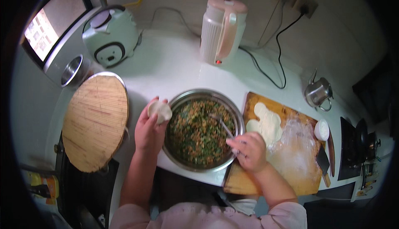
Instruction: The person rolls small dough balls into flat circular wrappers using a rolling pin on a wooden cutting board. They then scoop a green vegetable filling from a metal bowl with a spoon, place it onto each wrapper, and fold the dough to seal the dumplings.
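Observation:
My left hand (149, 126) holds a round dough wrapper (160, 112) at the left rim of a steel bowl (239, 119). The bowl is filled with a chopped filling (199, 135) of green and orange-brown bits. In my right hand (251, 151) is a metal spoon (227, 128), its head dipped into the filling near the bowl's right side. More flat dough wrappers (269, 126) lie overlapping on a wooden cutting board (243, 182), just beyond my right hand. Whether the wrapper in my left hand has filling in it is hard to tell.
A round slatted board (96, 119) rests over a container at left, near a steel bowl (72, 71) and rice cooker (109, 38). Behind stands an electric kettle (215, 32), its light lit. Rightward are a flour cup (321, 130), rolling pin (331, 154), knife (323, 163) and metal pot (318, 92).

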Demonstrator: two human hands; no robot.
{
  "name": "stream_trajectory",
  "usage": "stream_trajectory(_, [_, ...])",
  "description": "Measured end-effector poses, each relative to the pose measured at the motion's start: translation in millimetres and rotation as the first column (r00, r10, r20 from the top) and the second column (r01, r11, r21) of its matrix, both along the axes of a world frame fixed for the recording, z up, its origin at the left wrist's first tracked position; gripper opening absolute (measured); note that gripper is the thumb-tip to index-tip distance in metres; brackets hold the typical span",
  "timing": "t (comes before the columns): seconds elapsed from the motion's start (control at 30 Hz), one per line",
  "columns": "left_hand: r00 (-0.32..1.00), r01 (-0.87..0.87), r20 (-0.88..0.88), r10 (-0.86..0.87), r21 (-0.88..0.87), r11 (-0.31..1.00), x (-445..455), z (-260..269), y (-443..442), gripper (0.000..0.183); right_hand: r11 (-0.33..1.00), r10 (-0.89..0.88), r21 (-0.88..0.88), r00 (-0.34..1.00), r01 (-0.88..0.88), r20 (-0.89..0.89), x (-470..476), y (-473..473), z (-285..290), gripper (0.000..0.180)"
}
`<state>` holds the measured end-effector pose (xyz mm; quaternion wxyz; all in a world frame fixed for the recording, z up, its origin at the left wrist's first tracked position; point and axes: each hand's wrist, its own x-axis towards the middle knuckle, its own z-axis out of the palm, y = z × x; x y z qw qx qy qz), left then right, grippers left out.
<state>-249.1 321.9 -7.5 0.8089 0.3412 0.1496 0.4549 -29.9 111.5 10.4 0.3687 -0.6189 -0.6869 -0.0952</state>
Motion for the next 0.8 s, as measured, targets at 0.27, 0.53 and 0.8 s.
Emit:
stream_trajectory(0.27, [1.000,0.025,-0.007,-0.024,0.037,0.999,2.7,1.9,-7.5,0.048,0.997,-0.058,0.041,0.995,0.062,-0.084,-7.0,-7.0,0.9,0.032])
stream_trajectory(0.53, [0.998,0.066,0.007,-0.066,-0.015,0.998,2.3,5.4,-11.1,0.043,0.990,-0.127,0.050,0.982,0.135,-0.139,-24.3,-3.3,9.7,0.030])
stream_trajectory(0.8, [0.972,0.222,0.087,-0.217,-0.063,0.973,-6.1,-2.1,-28.0,0.039,0.972,-0.224,0.045,0.963,0.233,-0.150,-41.2,-5.6,13.7,0.021])
